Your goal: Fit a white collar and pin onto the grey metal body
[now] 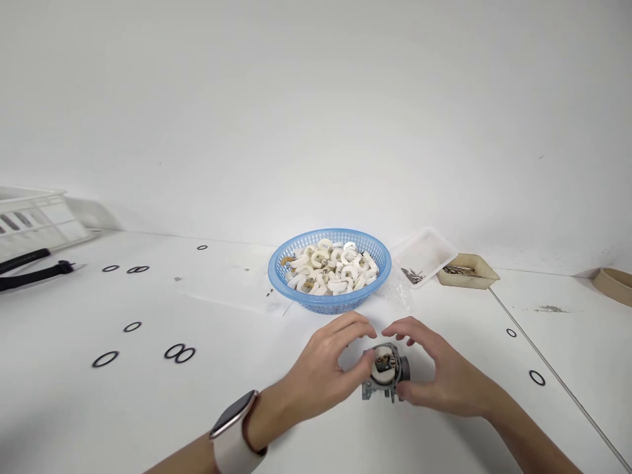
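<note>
A small grey metal carburetor (386, 393) sits on the white table with its open bowl side up. Inside it lies a white C-shaped float (382, 376), with brass parts at its centre. My left hand (328, 362) curves over from the left, fingers apart, its thumb tip at the float's left edge. From the right, my right hand (439, 372) arches around the carburetor, thumb against or close by its lower right side. Neither hand is closed around it. Beyond them, a blue oval basket (330, 303) holds many white floats (337, 271).
Black rubber rings (105, 359) are scattered on both sides of the table. Behind right stand a white tray (429, 253) with small metal pins and a beige bin (469, 271). A tape roll (612, 286) is at far right. At left are a white crate (44, 220) and black-handled tools (34, 275).
</note>
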The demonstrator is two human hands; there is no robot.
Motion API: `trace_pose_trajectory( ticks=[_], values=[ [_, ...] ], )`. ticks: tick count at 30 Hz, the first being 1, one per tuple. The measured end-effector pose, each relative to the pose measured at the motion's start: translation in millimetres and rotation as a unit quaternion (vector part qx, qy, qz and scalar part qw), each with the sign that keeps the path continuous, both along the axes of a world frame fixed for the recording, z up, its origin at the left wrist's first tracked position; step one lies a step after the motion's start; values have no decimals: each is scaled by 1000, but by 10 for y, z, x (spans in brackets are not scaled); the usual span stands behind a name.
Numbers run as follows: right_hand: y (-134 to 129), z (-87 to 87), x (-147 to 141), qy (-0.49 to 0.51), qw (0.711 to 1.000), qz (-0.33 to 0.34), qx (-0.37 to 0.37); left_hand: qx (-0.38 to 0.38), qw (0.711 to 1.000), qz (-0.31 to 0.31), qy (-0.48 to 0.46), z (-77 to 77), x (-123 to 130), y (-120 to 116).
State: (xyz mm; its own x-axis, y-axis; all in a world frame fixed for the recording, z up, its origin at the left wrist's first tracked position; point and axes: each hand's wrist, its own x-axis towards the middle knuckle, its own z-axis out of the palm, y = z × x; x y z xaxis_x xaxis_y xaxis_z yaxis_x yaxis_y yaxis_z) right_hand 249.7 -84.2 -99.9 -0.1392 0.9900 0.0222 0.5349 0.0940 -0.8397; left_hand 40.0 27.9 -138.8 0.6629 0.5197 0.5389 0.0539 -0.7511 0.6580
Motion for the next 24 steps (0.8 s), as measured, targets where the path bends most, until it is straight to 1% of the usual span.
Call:
trace_pose_trajectory(
  ticks=[2, 5, 8, 11, 12, 13, 15, 17, 19, 22, 24],
  values=[
    [17, -60, -49, 3, 1000, 6, -7, -28, 999, 14, -9, 4, 3, 4],
    [44, -177, -122, -3, 1000, 9, 16, -56, 998, 31, -12, 15, 11, 9],
    [62, -257, -145, -8, 999, 7, 50, -64, 997, 38, -12, 34, 19, 25],
    [105, -280, -63, 7, 997, -16, 81, -60, 997, 44, -18, 49, 21, 47],
    [130, -279, 1, 11, 996, -33, 87, -57, 997, 47, -19, 49, 20, 51],
    [160, -275, 86, 10, 994, -65, 91, -53, 997, 48, -15, 45, 19, 53],
    [219, -260, 322, -10, 981, -168, 94, -46, 998, 48, -1, 29, 15, 47],
    [252, -235, 630, -47, 946, -304, 104, -35, 998, 41, 20, 8, 13, 29],
    [229, -203, 971, -72, 908, -396, 112, -18, 999, 30, 37, -5, 15, 4],
    [88, -161, 1443, -129, 828, -535, 105, -7, 998, 8, 66, -2, 27, -30],
    [-42, -149, 1684, -151, 781, -600, 89, -13, 996, 0, 83, 1, 34, -42]
  ],
)
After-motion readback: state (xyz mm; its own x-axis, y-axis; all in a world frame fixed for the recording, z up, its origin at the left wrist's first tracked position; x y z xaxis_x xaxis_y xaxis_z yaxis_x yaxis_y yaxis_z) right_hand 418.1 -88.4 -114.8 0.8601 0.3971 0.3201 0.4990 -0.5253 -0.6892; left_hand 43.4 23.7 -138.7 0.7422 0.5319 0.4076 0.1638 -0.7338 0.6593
